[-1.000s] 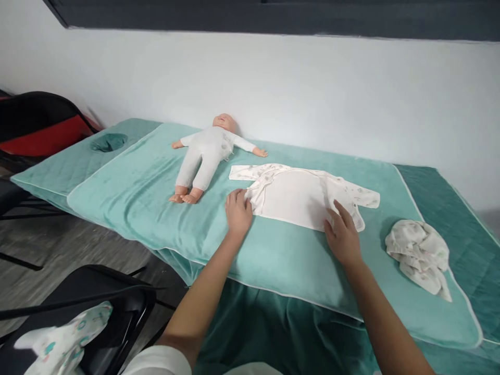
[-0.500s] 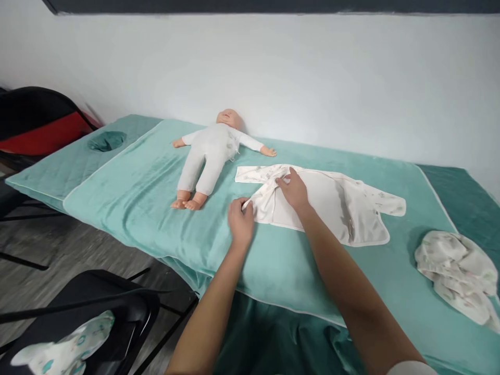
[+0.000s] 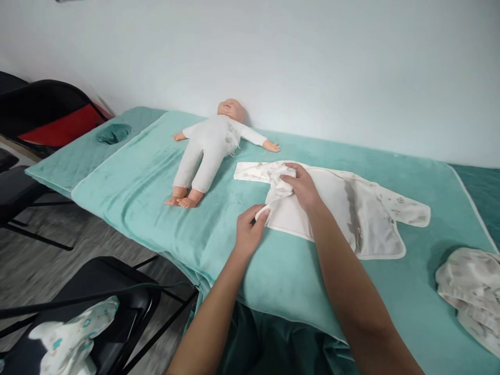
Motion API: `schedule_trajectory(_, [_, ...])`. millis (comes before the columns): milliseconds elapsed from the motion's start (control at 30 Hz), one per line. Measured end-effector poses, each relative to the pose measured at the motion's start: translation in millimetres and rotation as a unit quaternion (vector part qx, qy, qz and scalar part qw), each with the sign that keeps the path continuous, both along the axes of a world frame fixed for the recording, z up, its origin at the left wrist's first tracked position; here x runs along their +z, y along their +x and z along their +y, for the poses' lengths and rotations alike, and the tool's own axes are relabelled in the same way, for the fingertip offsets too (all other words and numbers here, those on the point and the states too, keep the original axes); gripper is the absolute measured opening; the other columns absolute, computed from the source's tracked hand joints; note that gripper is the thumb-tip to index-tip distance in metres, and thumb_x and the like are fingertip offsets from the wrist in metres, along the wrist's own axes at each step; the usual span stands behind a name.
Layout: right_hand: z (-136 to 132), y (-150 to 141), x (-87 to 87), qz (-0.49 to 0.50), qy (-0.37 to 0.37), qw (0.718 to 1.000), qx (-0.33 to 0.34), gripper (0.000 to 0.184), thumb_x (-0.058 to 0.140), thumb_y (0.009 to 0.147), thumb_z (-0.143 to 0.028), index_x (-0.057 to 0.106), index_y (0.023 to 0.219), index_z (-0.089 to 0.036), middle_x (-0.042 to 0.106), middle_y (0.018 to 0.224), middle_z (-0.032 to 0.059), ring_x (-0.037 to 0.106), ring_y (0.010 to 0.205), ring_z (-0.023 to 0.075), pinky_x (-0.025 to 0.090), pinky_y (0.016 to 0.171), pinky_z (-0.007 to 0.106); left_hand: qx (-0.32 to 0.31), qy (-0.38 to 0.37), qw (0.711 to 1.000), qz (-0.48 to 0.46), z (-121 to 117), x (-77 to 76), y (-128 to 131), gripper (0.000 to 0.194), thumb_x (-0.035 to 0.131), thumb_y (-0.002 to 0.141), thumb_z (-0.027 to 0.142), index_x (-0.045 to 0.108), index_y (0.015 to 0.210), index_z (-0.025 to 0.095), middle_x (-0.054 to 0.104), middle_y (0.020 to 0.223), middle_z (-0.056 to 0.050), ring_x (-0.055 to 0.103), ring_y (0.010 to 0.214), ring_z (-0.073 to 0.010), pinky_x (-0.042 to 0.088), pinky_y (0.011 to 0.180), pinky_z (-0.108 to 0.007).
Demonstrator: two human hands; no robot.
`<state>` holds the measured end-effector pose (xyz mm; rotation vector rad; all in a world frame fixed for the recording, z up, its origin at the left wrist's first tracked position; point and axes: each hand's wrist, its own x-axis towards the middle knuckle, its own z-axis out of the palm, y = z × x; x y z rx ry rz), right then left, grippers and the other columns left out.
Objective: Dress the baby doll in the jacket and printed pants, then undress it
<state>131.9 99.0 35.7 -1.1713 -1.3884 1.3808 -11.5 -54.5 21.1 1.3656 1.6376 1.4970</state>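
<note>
A white baby shirt (image 3: 332, 190) with small prints lies spread on the green bed, its front opened and its sleeves out to both sides. My left hand (image 3: 250, 229) pinches the lower corner of the shirt's left front panel. Higher up on that same panel, my right hand (image 3: 302, 185) grips the bunched cloth between thumb and fingers. Part of the shirt is hidden behind my right forearm. Just beyond it, to the left, a baby doll (image 3: 213, 143) in white lies on its back, arms spread, its head near the wall.
A crumpled printed cloth (image 3: 472, 291) sits at the right of the green bed (image 3: 136, 182). The bed has a face hole (image 3: 113, 134) at its left end. Near the front left stands a black chair (image 3: 117, 307) with a printed cloth (image 3: 78, 333) on it. Another chair (image 3: 50, 114) is behind.
My left hand has moved slightly right, drawing the panel's corner inward. My right hand now holds more bunched cloth. The view has shifted a little; the doll lies as before.
</note>
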Motion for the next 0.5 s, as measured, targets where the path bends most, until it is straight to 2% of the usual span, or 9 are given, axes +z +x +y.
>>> schedule_trajectory(67, [0.3,7.5,3.1,-0.014,-0.026,0.999,-0.035,0.057,0.072,0.069,-0.038,0.062,0.123,-0.021,0.069,0.108,0.0060,0.066,0.092,0.0216,0.056,0.074,0.033,0.009,-0.009,1.000,-0.004,1.2,0.9,0.9,0.033,0.059,0.092,0.051,0.074,0.091,0.021,0.074,0.086,-0.003,0.065,0.079,-0.0175,0.052,0.074,-0.029])
schedule_trajectory(167, [1.4,18.0,9.0,-0.045,-0.059,0.994,-0.082,0.043,0.075,0.068,-0.038,0.066,0.108,-0.023,0.067,0.100,0.0039,0.063,0.083,0.0179,0.050,0.061,0.026,0.078,-0.014,0.996,-0.050,4.7,1.6,0.7,0.033,0.057,0.094,0.049,0.071,0.093,0.020,0.071,0.086,-0.002,0.062,0.080,-0.0164,0.049,0.074,-0.027])
schedule_trajectory(233, [1.1,20.7,13.6,0.022,-0.079,0.994,-0.077,0.038,0.075,0.070,-0.040,0.066,0.103,-0.022,0.066,0.092,0.0018,0.063,0.077,0.0156,0.050,0.059,0.025,0.100,-0.015,0.993,-0.068,6.5,1.7,0.8,0.033,0.057,0.094,0.050,0.069,0.093,0.019,0.069,0.085,-0.002,0.060,0.079,-0.0157,0.048,0.073,-0.026])
schedule_trajectory(300, [-0.6,19.4,18.0,0.137,-0.085,0.986,-0.051,0.038,0.076,0.072,-0.040,0.064,0.104,-0.023,0.068,0.087,0.0007,0.066,0.076,0.0153,0.055,0.067,0.028,0.118,-0.010,0.990,-0.075,7.4,1.0,1.1,0.032,0.057,0.094,0.049,0.068,0.093,0.018,0.067,0.086,-0.002,0.059,0.080,-0.0154,0.047,0.074,-0.026])
schedule_trajectory(367, [-3.7,15.5,21.2,0.224,-0.076,0.972,-0.018,0.040,0.078,0.073,-0.037,0.062,0.108,-0.024,0.073,0.092,0.0014,0.072,0.087,0.0171,0.058,0.085,0.033,0.157,0.003,0.984,-0.079,8.2,-0.9,1.0,0.028,0.057,0.094,0.045,0.065,0.095,0.018,0.065,0.087,-0.002,0.058,0.081,-0.0155,0.047,0.076,-0.026])
schedule_trajectory(433, [-7.4,11.0,21.7,0.247,-0.063,0.967,0.011,0.044,0.079,0.073,-0.034,0.062,0.112,-0.025,0.075,0.103,0.0026,0.072,0.103,0.0189,0.054,0.100,0.037,0.203,0.021,0.976,-0.078,9.1,-4.1,0.3,0.021,0.055,0.095,0.038,0.062,0.099,0.018,0.064,0.092,-0.003,0.058,0.086,-0.0157,0.048,0.079,-0.027])
schedule_trajectory(500, [-10.1,7.0,18.9,0.223,-0.044,0.973,0.029,0.043,0.079,0.074,-0.033,0.064,0.114,-0.026,0.074,0.114,0.0034,0.068,0.116,0.0195,0.051,0.108,0.039,0.237,0.038,0.969,-0.065,9.6,-8.0,-0.8,0.017,0.055,0.093,0.029,0.058,0.106,0.019,0.062,0.101,-0.004,0.058,0.093,-0.0161,0.048,0.083,-0.027])
